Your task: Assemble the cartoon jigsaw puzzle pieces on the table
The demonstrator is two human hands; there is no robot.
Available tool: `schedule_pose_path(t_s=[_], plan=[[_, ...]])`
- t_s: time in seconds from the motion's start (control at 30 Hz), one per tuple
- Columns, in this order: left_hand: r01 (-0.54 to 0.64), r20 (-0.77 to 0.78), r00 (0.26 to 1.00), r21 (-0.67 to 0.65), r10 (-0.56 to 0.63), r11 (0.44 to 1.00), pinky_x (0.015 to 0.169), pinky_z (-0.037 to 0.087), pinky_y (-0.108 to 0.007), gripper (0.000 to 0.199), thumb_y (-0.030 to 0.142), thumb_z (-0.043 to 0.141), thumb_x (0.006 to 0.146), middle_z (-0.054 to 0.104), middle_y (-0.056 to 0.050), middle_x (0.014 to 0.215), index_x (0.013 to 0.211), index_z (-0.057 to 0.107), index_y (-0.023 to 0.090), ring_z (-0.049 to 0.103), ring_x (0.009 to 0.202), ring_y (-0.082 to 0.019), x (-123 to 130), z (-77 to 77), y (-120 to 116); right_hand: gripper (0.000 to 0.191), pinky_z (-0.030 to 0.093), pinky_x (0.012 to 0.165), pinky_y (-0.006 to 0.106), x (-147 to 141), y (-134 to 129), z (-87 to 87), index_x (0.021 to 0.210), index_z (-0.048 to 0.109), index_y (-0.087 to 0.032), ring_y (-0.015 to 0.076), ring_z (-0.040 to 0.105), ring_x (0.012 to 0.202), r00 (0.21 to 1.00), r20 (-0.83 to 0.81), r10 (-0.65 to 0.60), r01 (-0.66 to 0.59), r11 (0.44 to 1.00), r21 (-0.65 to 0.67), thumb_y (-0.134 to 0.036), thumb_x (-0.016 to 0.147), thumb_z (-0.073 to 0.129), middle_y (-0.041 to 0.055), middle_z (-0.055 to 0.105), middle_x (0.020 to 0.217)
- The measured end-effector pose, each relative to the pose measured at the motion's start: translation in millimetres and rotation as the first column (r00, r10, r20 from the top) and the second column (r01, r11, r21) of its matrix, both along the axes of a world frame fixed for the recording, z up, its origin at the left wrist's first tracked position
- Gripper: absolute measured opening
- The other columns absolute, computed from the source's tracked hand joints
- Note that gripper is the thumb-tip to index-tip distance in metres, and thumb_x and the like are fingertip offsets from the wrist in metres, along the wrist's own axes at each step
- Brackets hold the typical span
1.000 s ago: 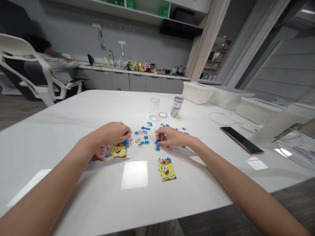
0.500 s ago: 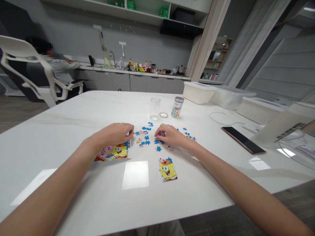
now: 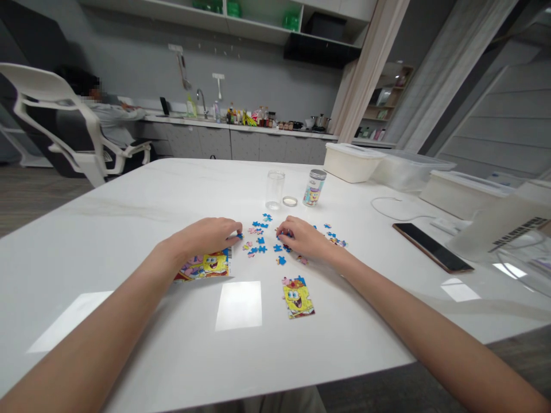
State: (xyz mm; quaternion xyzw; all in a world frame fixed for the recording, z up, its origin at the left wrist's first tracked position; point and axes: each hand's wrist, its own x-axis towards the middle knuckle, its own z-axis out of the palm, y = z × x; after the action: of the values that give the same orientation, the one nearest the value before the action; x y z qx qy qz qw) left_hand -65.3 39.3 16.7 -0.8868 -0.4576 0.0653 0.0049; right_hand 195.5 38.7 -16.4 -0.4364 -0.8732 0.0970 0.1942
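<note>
My left hand [image 3: 213,234] is closed at the fingertips, pinching a small blue puzzle piece [image 3: 240,236]. Beneath its wrist lies a cartoon picture sheet [image 3: 215,265], partly covered by my forearm. To the right, my right hand [image 3: 302,236] curls its fingers down on a puzzle piece among the loose ones; the fingers hide most of it. Several blue and pink puzzle pieces [image 3: 261,249] are scattered between the hands, and more pieces [image 3: 338,241] lie beyond the right wrist. Nearer to me sits a joined puzzle section [image 3: 298,298] with a yellow cartoon face.
Behind the pieces stand a clear jar [image 3: 274,190], its lid ring [image 3: 290,201] and a printed canister [image 3: 314,188]. A phone [image 3: 431,246], a cable and storage boxes [image 3: 355,162] occupy the right side. Someone sits by the far counter, beside a white chair [image 3: 86,132].
My left hand has shifted slightly right onto the blue piece at its fingertips. My right hand stays over the pieces, fingers slightly changed. The whole view has slid a little.
</note>
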Motion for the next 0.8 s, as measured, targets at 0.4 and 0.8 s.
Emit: schedule_pose_path(t_s=[0.4,0.8], plan=[[0.002,-0.01,1.0,0.025,-0.002,1.0,0.074,0.045,-0.032,0.033,0.038,0.038,0.091,0.069,-0.01,0.104,0.109,0.06,0.022,0.064,0.09,-0.024,-0.6,-0.9,0.7,0.033,0.032,0.106,0.037,-7.3,1.2,-8.6,0.12,0.059,-0.021,0.0192,0.043,0.129,0.977,0.119,0.174,-0.184,0.98,0.078,-0.03,0.099,0.036,0.0082,0.053,0.135],[-0.02,0.014,1.0,-0.001,0.02,1.0,0.077,0.046,-0.032,0.035,0.034,0.036,0.09,0.068,-0.01,0.108,0.114,0.059,0.022,0.064,0.094,-0.024,-0.6,-3.4,2.5,0.027,0.041,0.098,0.036,-5.0,0.7,-0.5,0.103,0.064,-0.018,0.0205,0.056,0.11,0.987,0.092,0.132,-0.138,0.988,0.062,-0.023,0.097,0.039,0.0097,0.065,0.114]])
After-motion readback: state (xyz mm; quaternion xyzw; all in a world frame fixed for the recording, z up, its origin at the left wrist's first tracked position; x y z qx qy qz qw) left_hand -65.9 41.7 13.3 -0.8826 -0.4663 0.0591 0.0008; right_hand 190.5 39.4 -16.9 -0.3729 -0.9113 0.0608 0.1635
